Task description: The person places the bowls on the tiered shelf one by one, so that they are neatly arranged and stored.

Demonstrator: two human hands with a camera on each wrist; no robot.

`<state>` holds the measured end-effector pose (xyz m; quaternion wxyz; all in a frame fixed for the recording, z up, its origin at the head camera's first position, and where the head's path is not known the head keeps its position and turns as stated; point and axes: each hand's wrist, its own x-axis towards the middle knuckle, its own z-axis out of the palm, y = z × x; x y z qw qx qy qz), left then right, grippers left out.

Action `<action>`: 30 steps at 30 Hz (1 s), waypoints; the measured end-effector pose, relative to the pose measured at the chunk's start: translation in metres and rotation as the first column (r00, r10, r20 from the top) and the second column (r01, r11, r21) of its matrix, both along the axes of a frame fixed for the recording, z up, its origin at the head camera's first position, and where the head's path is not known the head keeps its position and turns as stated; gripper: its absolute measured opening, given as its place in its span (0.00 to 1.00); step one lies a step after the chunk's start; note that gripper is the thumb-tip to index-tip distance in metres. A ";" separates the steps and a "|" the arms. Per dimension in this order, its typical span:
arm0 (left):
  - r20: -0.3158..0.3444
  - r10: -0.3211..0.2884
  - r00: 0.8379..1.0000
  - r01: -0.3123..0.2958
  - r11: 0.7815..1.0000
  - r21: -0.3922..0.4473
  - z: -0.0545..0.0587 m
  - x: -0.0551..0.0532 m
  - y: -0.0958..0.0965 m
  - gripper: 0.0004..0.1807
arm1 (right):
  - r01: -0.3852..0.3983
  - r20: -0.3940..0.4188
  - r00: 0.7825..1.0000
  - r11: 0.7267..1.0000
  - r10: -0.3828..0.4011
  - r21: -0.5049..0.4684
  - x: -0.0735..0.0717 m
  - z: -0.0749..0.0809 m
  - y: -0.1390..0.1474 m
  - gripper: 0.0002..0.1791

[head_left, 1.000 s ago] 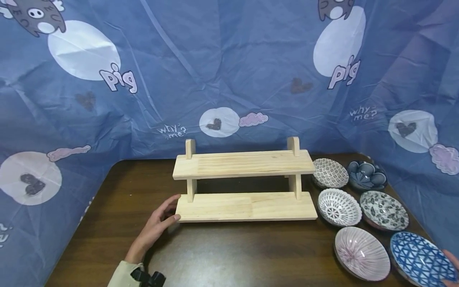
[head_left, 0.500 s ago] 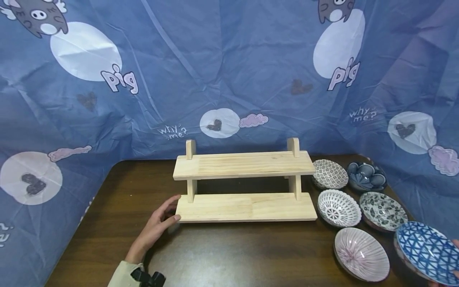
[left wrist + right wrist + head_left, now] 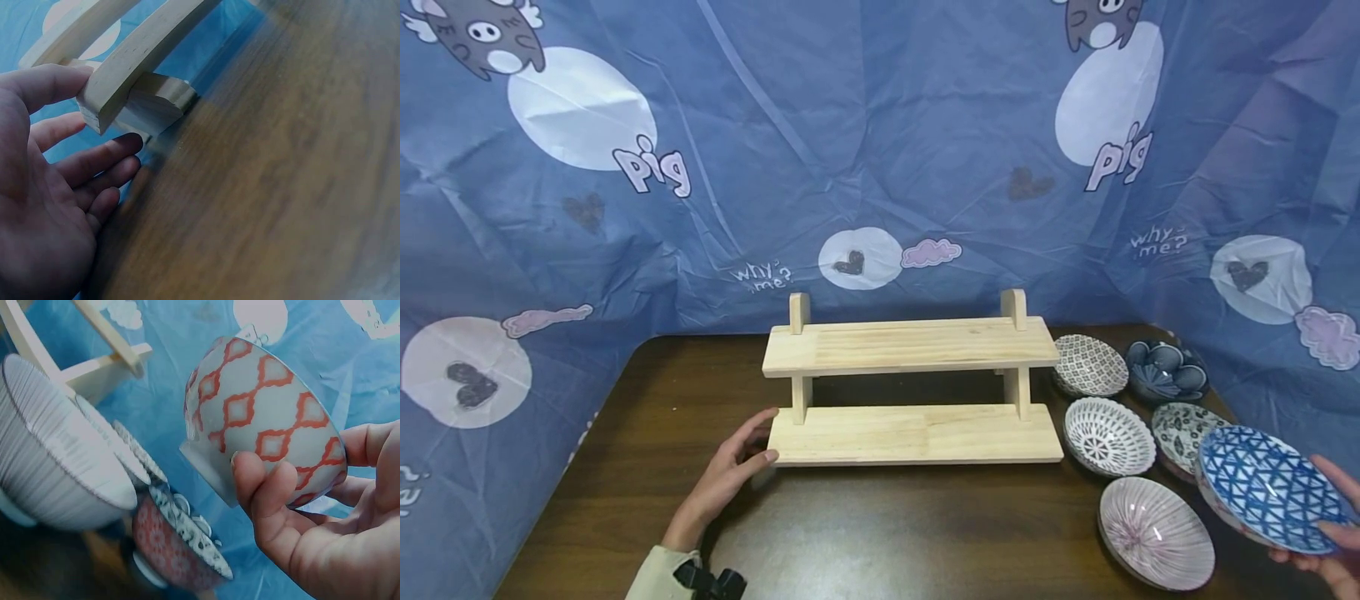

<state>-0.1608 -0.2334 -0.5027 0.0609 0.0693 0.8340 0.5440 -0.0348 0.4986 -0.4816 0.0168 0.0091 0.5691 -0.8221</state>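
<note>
In the head view my right hand [image 3: 1333, 533] holds a blue-and-white patterned bowl [image 3: 1270, 487] by its right side, the thumb over the rim. The right wrist view shows the bowl's outside [image 3: 262, 406], white with red diamonds, tilted, with fingers curled under it near the foot. The bowl overlaps a leaf-patterned bowl [image 3: 1183, 435] behind it. My left hand [image 3: 722, 479] holds the left end of a two-tier wooden shelf [image 3: 917, 433], thumb at the front corner and forefinger at the back one. In the left wrist view, its other fingers [image 3: 106, 156] are loosely bent beside the board end.
Right of the shelf stand a pink-streaked bowl [image 3: 1156, 533], a white bowl with a dashed pattern [image 3: 1110, 436], a grey-patterned bowl [image 3: 1090, 365] and a dark blue petal-patterned bowl [image 3: 1167, 371]. A blue printed cloth [image 3: 865, 150] hangs behind the brown wooden table [image 3: 925, 533].
My right hand has raised the blue-and-white bowl off its place at the lower right and brought it up and slightly left, over the leaf-patterned bowl's edge. My left hand has stayed still.
</note>
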 end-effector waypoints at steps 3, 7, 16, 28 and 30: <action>-0.002 0.002 1.000 -0.002 1.000 0.001 0.000 0.001 -0.001 0.33 | -0.025 -0.073 0.997 0.999 0.021 -0.048 -0.006 0.007 -0.014 0.39; -0.003 0.005 1.000 -0.005 1.000 -0.001 0.000 0.001 -0.001 0.33 | -0.062 -0.149 0.987 0.997 0.056 -0.037 -0.012 0.020 -0.037 0.38; 0.003 0.005 1.000 -0.005 1.000 -0.004 0.000 0.001 -0.001 0.33 | -0.180 -0.186 0.965 0.982 0.187 0.058 -0.031 0.046 -0.072 0.38; -0.033 -0.015 0.999 0.015 1.000 0.007 -0.002 0.000 -0.002 0.32 | -0.448 -0.306 0.873 0.872 0.380 -0.195 -0.058 0.067 -0.114 0.41; -0.036 -0.018 0.999 0.018 1.000 0.010 -0.002 0.000 -0.002 0.32 | -0.460 -0.310 0.866 0.868 0.393 -0.186 -0.062 0.071 -0.122 0.41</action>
